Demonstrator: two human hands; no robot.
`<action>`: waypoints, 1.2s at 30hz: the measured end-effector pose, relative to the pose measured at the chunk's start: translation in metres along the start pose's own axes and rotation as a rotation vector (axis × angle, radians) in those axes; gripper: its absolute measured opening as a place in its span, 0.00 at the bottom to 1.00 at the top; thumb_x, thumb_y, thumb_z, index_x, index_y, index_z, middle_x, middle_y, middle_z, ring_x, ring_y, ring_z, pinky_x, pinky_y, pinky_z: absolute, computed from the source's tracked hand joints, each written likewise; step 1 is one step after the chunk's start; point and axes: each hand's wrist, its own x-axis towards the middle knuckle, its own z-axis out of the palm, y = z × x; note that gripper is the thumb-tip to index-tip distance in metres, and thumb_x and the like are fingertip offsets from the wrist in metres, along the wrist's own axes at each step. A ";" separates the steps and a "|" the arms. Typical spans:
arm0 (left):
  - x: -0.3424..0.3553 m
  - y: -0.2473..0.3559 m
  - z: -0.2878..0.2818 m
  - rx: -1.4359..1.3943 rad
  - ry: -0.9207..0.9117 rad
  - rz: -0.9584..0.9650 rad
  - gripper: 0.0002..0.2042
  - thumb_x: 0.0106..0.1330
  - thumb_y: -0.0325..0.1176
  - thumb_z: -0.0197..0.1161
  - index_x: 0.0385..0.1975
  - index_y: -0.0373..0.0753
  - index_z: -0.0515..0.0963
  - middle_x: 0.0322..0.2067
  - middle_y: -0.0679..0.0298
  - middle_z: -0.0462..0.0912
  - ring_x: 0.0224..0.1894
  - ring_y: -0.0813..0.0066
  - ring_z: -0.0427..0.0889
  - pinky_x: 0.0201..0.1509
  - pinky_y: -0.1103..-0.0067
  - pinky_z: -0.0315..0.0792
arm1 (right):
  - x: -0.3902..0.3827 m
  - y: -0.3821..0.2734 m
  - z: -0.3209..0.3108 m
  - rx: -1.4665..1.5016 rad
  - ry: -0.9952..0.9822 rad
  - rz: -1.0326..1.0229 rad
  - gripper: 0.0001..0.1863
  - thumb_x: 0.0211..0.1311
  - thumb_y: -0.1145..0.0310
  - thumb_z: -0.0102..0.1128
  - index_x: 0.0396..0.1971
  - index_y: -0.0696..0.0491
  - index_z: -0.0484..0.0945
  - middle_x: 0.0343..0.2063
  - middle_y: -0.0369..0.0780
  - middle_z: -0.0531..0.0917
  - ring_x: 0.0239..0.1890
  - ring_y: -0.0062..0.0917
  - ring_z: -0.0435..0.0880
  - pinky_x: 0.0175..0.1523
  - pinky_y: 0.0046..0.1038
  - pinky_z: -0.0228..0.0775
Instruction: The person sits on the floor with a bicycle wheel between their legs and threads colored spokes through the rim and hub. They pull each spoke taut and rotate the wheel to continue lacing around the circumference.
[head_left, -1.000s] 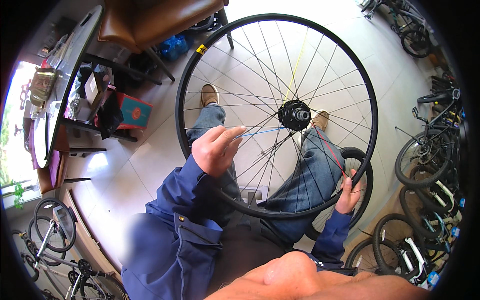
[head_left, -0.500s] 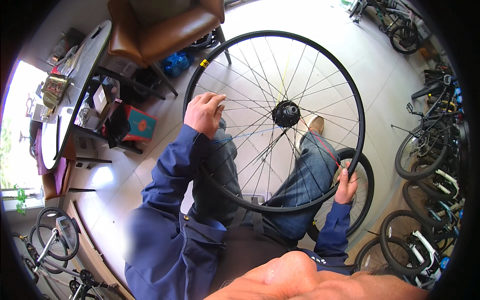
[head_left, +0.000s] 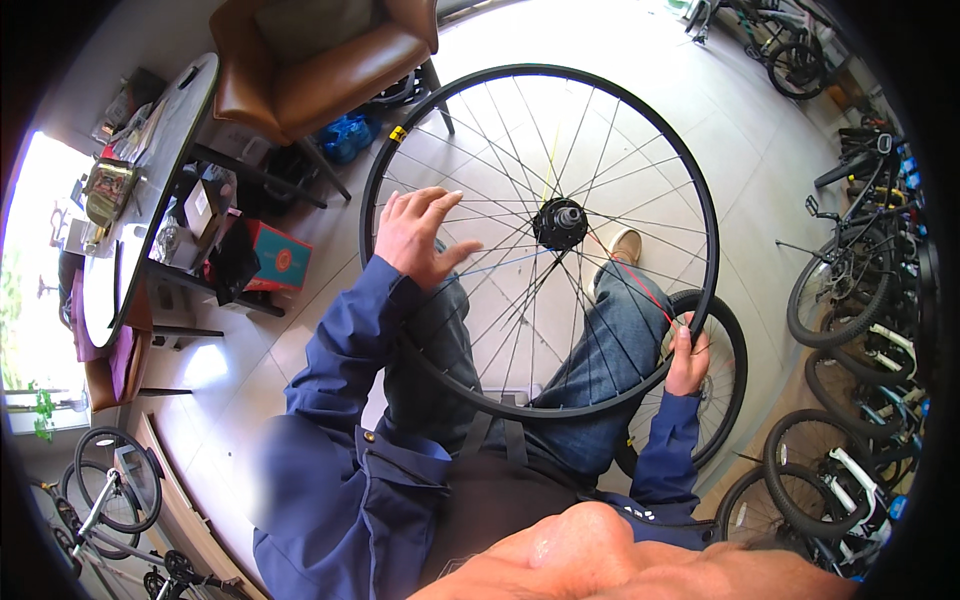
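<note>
A black spoked bicycle wheel (head_left: pixel 545 408) without a tyre lies across my lap, its dark hub (head_left: pixel 560 224) facing up. Most spokes are black; one is red (head_left: pixel 640 280), one blue (head_left: pixel 505 264) and one yellow (head_left: pixel 550 170). My left hand (head_left: pixel 420 235) is over the spokes just inside the left part of the rim, fingers and thumb spread, holding nothing. At the lower right, my right hand (head_left: pixel 688 358) grips the rim near the outer end of the red spoke, thumb on top. Its other fingers are partly hidden by the rim.
Another wheel with a tyre (head_left: pixel 738 385) stands beside my right leg. Several bicycles (head_left: pixel 845 290) line the right side. A cluttered table (head_left: pixel 165 190), a brown leather chair (head_left: pixel 330 75) and a red-and-teal box (head_left: pixel 278 258) are at the left. More bicycles (head_left: pixel 110 490) stand lower left.
My left hand has opened, its thumb spreading away from the fingers toward the hub. The wheel appears slightly further left in view. My right hand keeps its grip on the rim.
</note>
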 end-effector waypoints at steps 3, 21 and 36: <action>-0.004 0.013 0.002 0.072 -0.039 0.023 0.39 0.66 0.57 0.81 0.72 0.41 0.80 0.70 0.52 0.78 0.75 0.44 0.73 0.81 0.46 0.65 | -0.001 0.001 0.001 0.036 0.017 0.033 0.23 0.86 0.63 0.64 0.69 0.64 0.78 0.32 0.32 0.79 0.34 0.14 0.74 0.44 0.21 0.69; 0.030 0.072 0.026 -0.466 -0.200 -0.399 0.23 0.82 0.53 0.71 0.51 0.34 0.90 0.34 0.52 0.93 0.37 0.59 0.93 0.45 0.66 0.83 | -0.009 -0.021 0.010 0.072 -0.003 -0.027 0.21 0.87 0.62 0.62 0.66 0.63 0.77 0.32 0.34 0.81 0.34 0.16 0.77 0.45 0.23 0.72; 0.091 0.039 -0.011 -0.095 -0.140 -0.283 0.37 0.73 0.77 0.64 0.32 0.42 0.92 0.26 0.55 0.90 0.31 0.53 0.91 0.38 0.64 0.82 | -0.082 -0.048 -0.008 0.147 -0.249 0.090 0.27 0.86 0.48 0.67 0.64 0.58 0.81 0.37 0.30 0.85 0.37 0.12 0.78 0.46 0.18 0.70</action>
